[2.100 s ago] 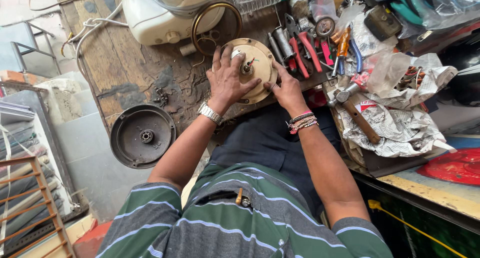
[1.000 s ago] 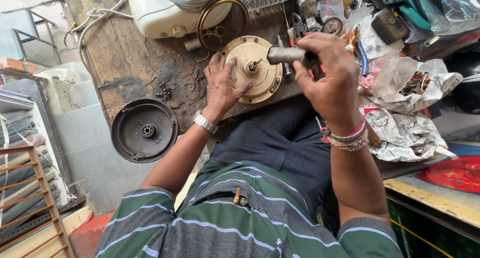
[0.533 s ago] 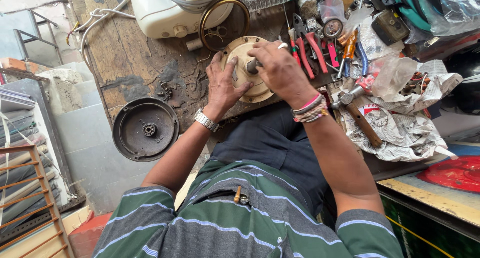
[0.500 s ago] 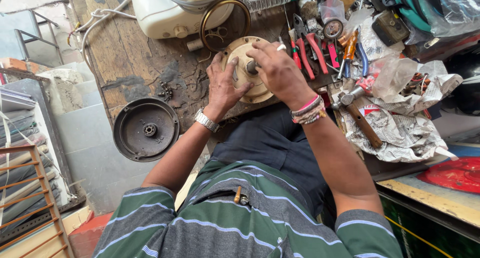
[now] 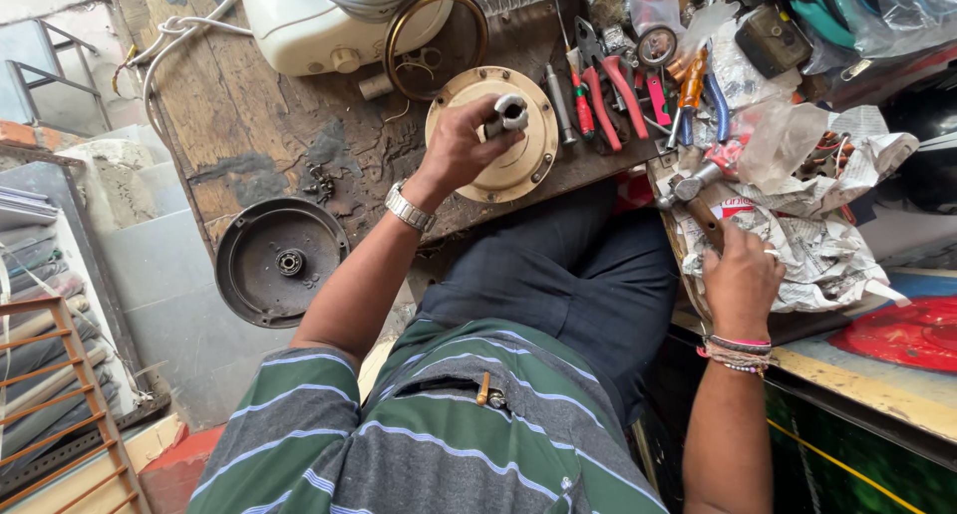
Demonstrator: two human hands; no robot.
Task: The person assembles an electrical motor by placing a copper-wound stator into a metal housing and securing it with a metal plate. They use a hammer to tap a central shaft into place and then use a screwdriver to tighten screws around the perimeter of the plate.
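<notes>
Head view: left hand point(image 5: 461, 147) has its grip closed around a short grey metal tube point(image 5: 506, 114), held upright on the round brass-coloured disc point(image 5: 518, 165) lying on the wooden counter point(image 5: 249, 125). Right hand point(image 5: 743, 280) wraps a wooden hammer handle point(image 5: 706, 218) atop crumpled newspaper point(image 5: 827, 260); clear plastic bags point(image 5: 783, 140) lie beside.

Under the left hand point(image 5: 457, 153) a dull brass-toned metal disc point(image 5: 510, 160) and a matt grey tube point(image 5: 508, 113), probably metal. The bench point(image 5: 249, 125) beneath is rough, stained wood. The right hand point(image 5: 740, 280) rests on crumpled newspaper point(image 5: 827, 255), gripping a wooden handle point(image 5: 704, 221).
</notes>
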